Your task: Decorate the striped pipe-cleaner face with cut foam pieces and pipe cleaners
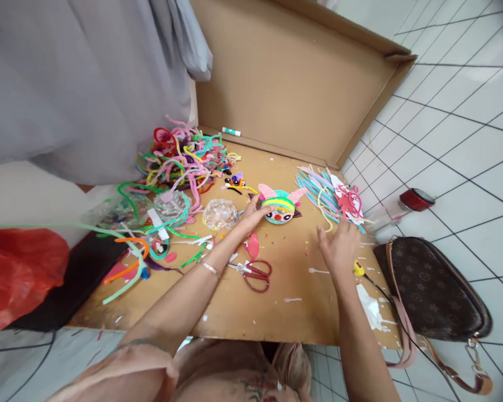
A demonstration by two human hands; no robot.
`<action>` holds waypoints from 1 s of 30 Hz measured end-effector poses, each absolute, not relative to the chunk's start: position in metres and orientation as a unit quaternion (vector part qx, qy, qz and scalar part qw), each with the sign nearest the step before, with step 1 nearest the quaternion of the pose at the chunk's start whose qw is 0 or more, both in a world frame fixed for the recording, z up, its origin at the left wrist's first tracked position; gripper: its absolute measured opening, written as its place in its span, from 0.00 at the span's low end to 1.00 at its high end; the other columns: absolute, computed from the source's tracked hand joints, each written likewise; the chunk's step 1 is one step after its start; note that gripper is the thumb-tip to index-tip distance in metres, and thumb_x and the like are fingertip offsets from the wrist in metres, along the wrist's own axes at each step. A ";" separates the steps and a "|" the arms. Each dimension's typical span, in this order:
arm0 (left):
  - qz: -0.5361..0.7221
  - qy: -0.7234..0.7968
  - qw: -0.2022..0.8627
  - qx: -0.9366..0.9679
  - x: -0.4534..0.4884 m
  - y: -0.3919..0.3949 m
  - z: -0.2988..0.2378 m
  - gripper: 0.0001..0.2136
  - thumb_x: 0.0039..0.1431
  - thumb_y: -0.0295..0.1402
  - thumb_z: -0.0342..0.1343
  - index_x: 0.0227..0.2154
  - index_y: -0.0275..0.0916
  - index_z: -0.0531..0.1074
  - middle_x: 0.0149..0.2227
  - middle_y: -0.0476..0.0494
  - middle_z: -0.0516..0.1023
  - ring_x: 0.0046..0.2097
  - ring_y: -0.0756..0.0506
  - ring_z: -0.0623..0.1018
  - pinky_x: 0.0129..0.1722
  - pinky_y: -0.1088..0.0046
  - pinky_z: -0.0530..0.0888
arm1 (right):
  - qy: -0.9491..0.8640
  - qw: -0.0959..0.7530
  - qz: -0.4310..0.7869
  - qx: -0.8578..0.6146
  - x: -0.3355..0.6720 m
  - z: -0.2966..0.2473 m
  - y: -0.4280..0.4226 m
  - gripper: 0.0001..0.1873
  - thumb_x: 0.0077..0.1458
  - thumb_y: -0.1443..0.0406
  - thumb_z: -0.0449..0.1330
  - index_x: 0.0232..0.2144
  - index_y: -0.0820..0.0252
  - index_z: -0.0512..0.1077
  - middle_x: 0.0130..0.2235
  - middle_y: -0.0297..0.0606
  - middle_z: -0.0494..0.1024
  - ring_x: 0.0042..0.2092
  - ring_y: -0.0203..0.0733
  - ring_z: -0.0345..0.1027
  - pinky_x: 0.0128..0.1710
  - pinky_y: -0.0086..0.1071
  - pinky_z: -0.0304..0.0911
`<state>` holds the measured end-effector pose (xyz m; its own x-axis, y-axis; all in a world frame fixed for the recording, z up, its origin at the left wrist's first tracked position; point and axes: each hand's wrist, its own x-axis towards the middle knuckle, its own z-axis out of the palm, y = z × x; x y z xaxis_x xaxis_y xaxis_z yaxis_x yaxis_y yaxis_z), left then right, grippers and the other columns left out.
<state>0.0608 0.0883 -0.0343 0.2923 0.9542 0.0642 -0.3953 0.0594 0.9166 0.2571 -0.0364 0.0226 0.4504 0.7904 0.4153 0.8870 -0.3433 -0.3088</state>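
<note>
My left hand [255, 215] grips the left side of a round animal-face craft [278, 209] coiled from pipe cleaners. It has pink ears, googly eyes, a red nose and bands of green, yellow and turquoise. My right hand [339, 245] hovers over the table to the right, thumb apart from the fingers and nothing seen in it. Just beyond that hand lies a pale yellow pipe cleaner [322, 209], beside a bundle of turquoise and lilac pipe cleaners [314, 184]. Red-handled scissors [257, 274] rest below my left forearm.
A tangled heap of colourful pipe cleaners [184, 156] covers the back left, near a clear plastic dome [220, 214]. A cardboard panel [285, 78] stands behind. To the right are a brown handbag [436, 287], a red-lidded bottle [417, 199] and a yellow-tipped corded tool [358, 269].
</note>
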 end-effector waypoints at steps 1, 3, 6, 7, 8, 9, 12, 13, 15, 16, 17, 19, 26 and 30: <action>0.512 0.308 0.658 0.458 0.061 0.089 -0.035 0.30 0.41 0.38 0.68 0.48 0.39 0.67 0.53 0.39 0.77 0.57 0.37 0.75 0.59 0.57 0.69 | -0.526 0.317 -0.038 -0.788 0.253 0.019 -0.022 0.39 0.53 0.53 0.59 0.61 0.74 0.62 0.55 0.65 0.70 0.59 0.66 0.62 0.59 0.57 0.56; 0.515 0.314 0.654 0.457 0.061 0.090 -0.035 0.29 0.41 0.38 0.68 0.48 0.39 0.67 0.53 0.39 0.77 0.57 0.37 0.75 0.60 0.57 0.68 | -0.509 0.430 0.120 -0.736 0.247 0.008 0.006 0.49 0.45 0.51 0.64 0.64 0.70 0.57 0.58 0.62 0.70 0.60 0.62 0.64 0.60 0.54 0.58; 0.511 0.315 0.660 0.452 0.061 0.090 -0.036 0.30 0.41 0.38 0.68 0.49 0.39 0.66 0.53 0.39 0.77 0.56 0.37 0.75 0.59 0.57 0.69 | -0.476 0.533 0.274 -0.643 0.237 -0.007 0.039 0.63 0.34 0.52 0.71 0.68 0.60 0.48 0.66 0.60 0.60 0.65 0.60 0.58 0.60 0.52 0.60; 0.510 0.315 0.662 0.450 0.061 0.090 -0.036 0.30 0.41 0.38 0.68 0.49 0.39 0.66 0.53 0.39 0.77 0.56 0.37 0.75 0.59 0.57 0.69 | -0.472 0.559 0.303 -0.611 0.234 -0.011 0.046 0.66 0.32 0.52 0.73 0.69 0.57 0.45 0.68 0.58 0.56 0.66 0.59 0.56 0.60 0.51 0.61; 0.508 0.315 0.664 0.449 0.061 0.090 -0.036 0.30 0.41 0.38 0.68 0.49 0.39 0.66 0.54 0.39 0.77 0.56 0.37 0.75 0.59 0.58 0.69 | -0.470 0.579 0.327 -0.580 0.231 -0.014 0.051 0.68 0.31 0.53 0.74 0.70 0.54 0.43 0.70 0.55 0.54 0.67 0.58 0.55 0.59 0.51 0.62; 0.508 0.316 0.664 0.449 0.061 0.090 -0.036 0.30 0.41 0.38 0.68 0.49 0.39 0.66 0.54 0.39 0.77 0.57 0.37 0.75 0.58 0.58 0.70 | -0.471 0.594 0.348 -0.552 0.229 -0.016 0.055 0.70 0.30 0.54 0.74 0.70 0.51 0.41 0.70 0.53 0.53 0.67 0.57 0.56 0.59 0.50 0.63; 0.506 0.316 0.663 0.452 0.060 0.090 -0.036 0.30 0.43 0.38 0.68 0.50 0.39 0.66 0.54 0.39 0.77 0.56 0.37 0.75 0.58 0.58 0.70 | -0.473 0.601 0.400 -0.505 0.224 -0.017 0.058 0.72 0.30 0.56 0.75 0.71 0.48 0.38 0.68 0.50 0.59 0.62 0.55 0.64 0.56 0.50 0.67; 0.505 0.314 0.662 0.455 0.060 0.090 -0.036 0.29 0.43 0.38 0.68 0.50 0.39 0.66 0.54 0.39 0.77 0.56 0.37 0.75 0.58 0.58 0.70 | -0.471 0.597 0.411 -0.503 0.223 -0.017 0.057 0.72 0.30 0.57 0.75 0.71 0.49 0.38 0.66 0.50 0.62 0.59 0.55 0.67 0.55 0.51 0.68; 0.503 0.312 0.661 0.461 0.059 0.090 -0.036 0.29 0.44 0.39 0.67 0.50 0.39 0.66 0.54 0.39 0.77 0.56 0.38 0.76 0.57 0.58 0.70 | -0.466 0.589 0.420 -0.509 0.221 -0.017 0.056 0.71 0.31 0.58 0.75 0.71 0.52 0.39 0.63 0.51 0.66 0.55 0.55 0.70 0.54 0.51 0.69; 0.502 0.310 0.661 0.464 0.058 0.089 -0.036 0.28 0.45 0.39 0.67 0.50 0.39 0.67 0.53 0.40 0.77 0.56 0.38 0.76 0.57 0.59 0.70 | -0.464 0.589 0.420 -0.512 0.220 -0.017 0.056 0.71 0.31 0.58 0.75 0.70 0.53 0.41 0.62 0.51 0.67 0.55 0.55 0.70 0.54 0.51 0.69; 0.500 0.308 0.661 0.467 0.058 0.089 -0.035 0.28 0.45 0.39 0.67 0.50 0.40 0.67 0.53 0.40 0.77 0.56 0.38 0.76 0.57 0.59 0.70 | -0.463 0.590 0.419 -0.513 0.219 -0.017 0.055 0.70 0.31 0.59 0.75 0.70 0.54 0.42 0.62 0.51 0.68 0.54 0.55 0.70 0.54 0.51 0.69; 0.494 0.307 0.663 0.472 0.058 0.088 -0.034 0.29 0.44 0.38 0.67 0.51 0.40 0.66 0.52 0.40 0.78 0.55 0.38 0.76 0.56 0.60 0.71 | -0.466 0.594 0.416 -0.507 0.219 -0.019 0.056 0.67 0.32 0.59 0.74 0.69 0.54 0.44 0.61 0.50 0.68 0.54 0.54 0.70 0.54 0.50 0.69; 0.486 0.328 0.652 0.481 0.058 0.089 -0.034 0.32 0.41 0.35 0.66 0.53 0.39 0.64 0.51 0.40 0.78 0.51 0.39 0.77 0.52 0.62 0.73 | -0.474 0.598 0.397 -0.510 0.220 -0.029 0.059 0.60 0.36 0.61 0.72 0.68 0.52 0.47 0.60 0.47 0.69 0.55 0.53 0.70 0.56 0.49 0.68; 0.489 0.328 0.645 0.487 0.059 0.090 -0.038 0.33 0.41 0.36 0.67 0.53 0.39 0.65 0.51 0.40 0.78 0.52 0.39 0.77 0.53 0.62 0.73 | -0.465 0.599 0.403 -0.513 0.217 -0.027 0.058 0.59 0.35 0.62 0.71 0.67 0.53 0.48 0.60 0.47 0.70 0.53 0.52 0.71 0.54 0.47 0.69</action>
<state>0.0590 0.0903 -0.0378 0.3070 0.9502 0.0535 -0.3111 0.0471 0.9492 0.2173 0.0585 -0.0274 0.2422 0.9594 0.1444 -0.0051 0.1501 -0.9887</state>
